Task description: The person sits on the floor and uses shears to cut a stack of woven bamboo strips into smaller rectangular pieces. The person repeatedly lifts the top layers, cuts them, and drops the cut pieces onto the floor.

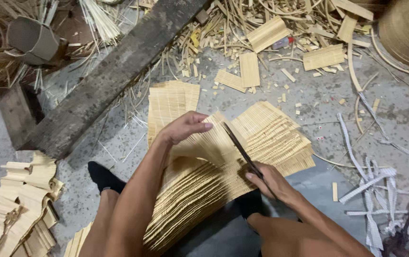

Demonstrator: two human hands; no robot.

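Note:
A long woven bamboo mat point(204, 181) lies across my lap and fans out over the grey floor. My left hand point(184, 127) presses on its upper part, fingers together, holding the mat flat. My right hand point(267, 180) is closed around dark scissors point(240, 148), whose blades point up and left into the mat between the two hands. A cut section of mat point(276, 133) spreads to the right of the blades.
A dark wooden plank point(114, 71) runs diagonally at upper left. Cut mat pieces point(249, 69) and bamboo scraps litter the top. Stacked mat pieces point(19, 209) sit at lower left. White strips point(376, 181) lie at right. A woven roll point(407, 31) stands top right.

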